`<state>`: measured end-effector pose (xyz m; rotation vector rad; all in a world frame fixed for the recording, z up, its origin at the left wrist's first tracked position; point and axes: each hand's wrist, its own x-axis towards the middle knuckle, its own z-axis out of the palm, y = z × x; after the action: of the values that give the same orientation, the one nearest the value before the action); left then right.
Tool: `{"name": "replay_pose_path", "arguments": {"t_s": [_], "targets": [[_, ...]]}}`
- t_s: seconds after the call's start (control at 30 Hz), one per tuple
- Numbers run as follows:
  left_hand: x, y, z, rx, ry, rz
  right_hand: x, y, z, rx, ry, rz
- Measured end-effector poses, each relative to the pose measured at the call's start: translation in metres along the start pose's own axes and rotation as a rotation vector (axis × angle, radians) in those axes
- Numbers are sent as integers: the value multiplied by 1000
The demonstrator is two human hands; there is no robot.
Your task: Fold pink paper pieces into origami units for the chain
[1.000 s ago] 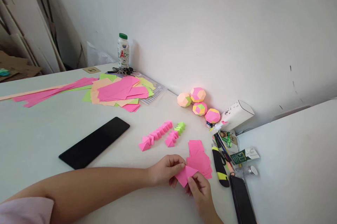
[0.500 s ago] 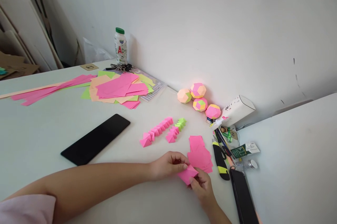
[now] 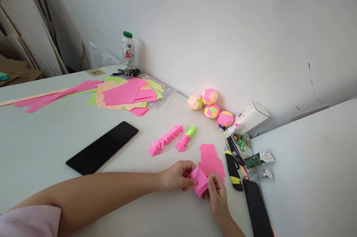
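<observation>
Both my hands hold one pink paper square [image 3: 199,181] just above the white table [image 3: 41,144]. My left hand [image 3: 175,175] pinches its left edge, and my right hand [image 3: 217,194] pinches its lower right side; the sheet is partly creased and tilted up. Right behind it lies a small stack of pink squares [image 3: 211,161]. Farther back sit a row of folded pink units [image 3: 166,140], a shorter pink row [image 3: 182,143] and a few folded green units [image 3: 191,131].
A black phone [image 3: 102,147] lies to the left. Loose coloured sheets [image 3: 125,94] and long pink strips [image 3: 52,97] lie at the back, by a bottle [image 3: 128,50] and keys [image 3: 128,72]. Several paper balls [image 3: 210,105], a white box [image 3: 251,117], pens and a black case [image 3: 258,211] crowd the right.
The pink square has been turned and lifted between my fingers, with a fold now standing up; my right hand shifted slightly right. The view moved a little.
</observation>
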<state>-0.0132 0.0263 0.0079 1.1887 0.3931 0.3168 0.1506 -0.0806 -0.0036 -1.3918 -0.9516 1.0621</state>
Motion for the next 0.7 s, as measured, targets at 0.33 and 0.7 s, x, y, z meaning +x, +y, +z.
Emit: {"name": "replay_pose_path", "arguments": {"t_s": [0.33,0.7], "targets": [[2,-7,0,-40,62,25,0,-8,5,-72,-50,38],[-11,-8,8,327,127,414,0,-11,6,-146,-111,41]]}}
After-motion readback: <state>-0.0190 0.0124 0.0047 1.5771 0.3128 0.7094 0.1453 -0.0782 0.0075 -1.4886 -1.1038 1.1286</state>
